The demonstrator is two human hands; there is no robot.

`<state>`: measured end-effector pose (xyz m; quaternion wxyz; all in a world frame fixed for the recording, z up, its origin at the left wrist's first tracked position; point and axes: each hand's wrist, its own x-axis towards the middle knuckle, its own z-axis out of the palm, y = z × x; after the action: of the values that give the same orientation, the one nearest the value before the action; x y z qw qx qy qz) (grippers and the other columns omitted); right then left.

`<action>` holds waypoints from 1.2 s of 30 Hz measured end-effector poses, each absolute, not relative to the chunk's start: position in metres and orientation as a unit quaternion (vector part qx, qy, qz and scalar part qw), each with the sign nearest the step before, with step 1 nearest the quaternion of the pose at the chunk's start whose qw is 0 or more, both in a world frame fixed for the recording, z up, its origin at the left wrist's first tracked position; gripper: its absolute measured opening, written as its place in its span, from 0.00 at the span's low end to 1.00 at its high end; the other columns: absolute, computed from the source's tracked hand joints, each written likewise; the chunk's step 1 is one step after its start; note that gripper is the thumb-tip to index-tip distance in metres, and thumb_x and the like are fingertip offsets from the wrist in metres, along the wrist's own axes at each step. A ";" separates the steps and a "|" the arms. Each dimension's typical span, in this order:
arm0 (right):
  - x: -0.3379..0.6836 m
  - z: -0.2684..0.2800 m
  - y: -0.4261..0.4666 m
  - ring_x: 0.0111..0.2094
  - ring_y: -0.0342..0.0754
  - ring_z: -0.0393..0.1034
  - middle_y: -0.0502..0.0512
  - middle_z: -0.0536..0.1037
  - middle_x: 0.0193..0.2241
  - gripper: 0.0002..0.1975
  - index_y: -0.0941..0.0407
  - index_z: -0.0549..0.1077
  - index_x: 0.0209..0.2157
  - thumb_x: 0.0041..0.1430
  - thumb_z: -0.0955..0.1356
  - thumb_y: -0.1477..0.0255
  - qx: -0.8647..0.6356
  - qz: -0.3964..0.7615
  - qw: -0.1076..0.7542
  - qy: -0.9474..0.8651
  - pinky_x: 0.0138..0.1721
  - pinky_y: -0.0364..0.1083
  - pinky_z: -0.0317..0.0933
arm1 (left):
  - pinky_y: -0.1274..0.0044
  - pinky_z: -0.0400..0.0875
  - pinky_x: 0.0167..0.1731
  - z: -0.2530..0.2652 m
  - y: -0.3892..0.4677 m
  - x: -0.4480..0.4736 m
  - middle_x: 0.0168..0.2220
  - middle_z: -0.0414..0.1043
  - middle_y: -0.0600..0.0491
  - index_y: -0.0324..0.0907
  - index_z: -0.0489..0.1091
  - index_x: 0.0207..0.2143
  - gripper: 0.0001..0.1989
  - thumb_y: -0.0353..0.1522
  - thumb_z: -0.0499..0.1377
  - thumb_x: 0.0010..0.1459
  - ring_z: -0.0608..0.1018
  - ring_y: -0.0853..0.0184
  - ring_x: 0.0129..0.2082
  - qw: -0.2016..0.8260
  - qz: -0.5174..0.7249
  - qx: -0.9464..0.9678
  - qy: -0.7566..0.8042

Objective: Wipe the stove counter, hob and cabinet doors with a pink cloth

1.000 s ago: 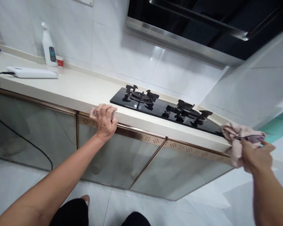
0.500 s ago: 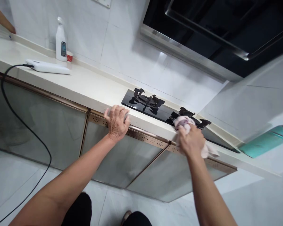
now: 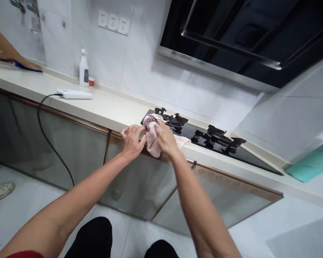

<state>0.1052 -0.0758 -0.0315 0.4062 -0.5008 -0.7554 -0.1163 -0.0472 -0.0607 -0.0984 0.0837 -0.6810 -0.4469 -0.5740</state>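
My right hand [image 3: 165, 138] is closed on a pale pink cloth [image 3: 153, 138] with a dark purple pattern. The cloth is bunched at the left end of the black glass gas stove [image 3: 193, 129], and its loose ends hang over the counter's front edge. Just left of it, my left hand [image 3: 134, 139] rests on the edge of the white countertop [image 3: 115, 111], fingers apart and bent over it, holding nothing I can see. Behind the cloth stands the left burner [image 3: 174, 120] with its black pan supports; the right burner [image 3: 218, 138] lies farther along.
A white spray bottle [image 3: 84, 70], a small red cup [image 3: 91, 82] and a white device [image 3: 74, 94] with a black cable are on the counter. At far left another person's hand [image 3: 32, 66] holds something blue. A range hood [image 3: 220, 36] overhangs; a teal box [image 3: 312, 161] is at right.
My right hand has carried the cloth left along the stove, from near the right burner to beside my left hand. The view has shifted, showing more of the other person's arm.
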 end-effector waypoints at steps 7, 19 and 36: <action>0.256 -0.001 -0.111 0.62 0.59 0.65 0.66 0.74 0.58 0.36 0.58 0.74 0.58 0.74 0.46 0.53 -0.629 -0.201 0.336 -0.672 0.63 0.61 0.59 | 0.52 0.46 0.66 -0.048 -0.084 -0.022 0.73 0.53 0.44 0.50 0.71 0.60 0.24 0.44 0.61 0.62 0.54 0.46 0.72 0.180 -0.511 -0.749 -0.381; 0.316 -0.034 -0.099 0.69 0.55 0.58 0.53 0.67 0.67 0.36 0.50 0.70 0.65 0.68 0.51 0.48 -0.716 -0.066 0.199 -0.665 0.69 0.58 0.53 | 0.49 0.60 0.52 -0.046 -0.070 0.041 0.56 0.73 0.41 0.47 0.81 0.48 0.29 0.57 0.53 0.65 0.61 0.36 0.63 0.241 -0.332 -0.837 -0.363; 0.324 -0.035 -0.101 0.72 0.54 0.52 0.52 0.61 0.70 0.39 0.48 0.66 0.68 0.63 0.53 0.46 -0.729 -0.042 0.174 -0.660 0.72 0.57 0.45 | 0.38 0.56 0.56 -0.014 0.031 -0.230 0.62 0.66 0.37 0.45 0.82 0.40 0.25 0.51 0.67 0.46 0.64 0.31 0.61 0.089 -0.409 -0.667 -0.617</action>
<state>0.3239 -0.1014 -0.0353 0.1741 -0.7292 -0.6604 -0.0418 -0.2302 0.0314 -0.0136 0.0885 -0.6669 -0.6165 -0.4089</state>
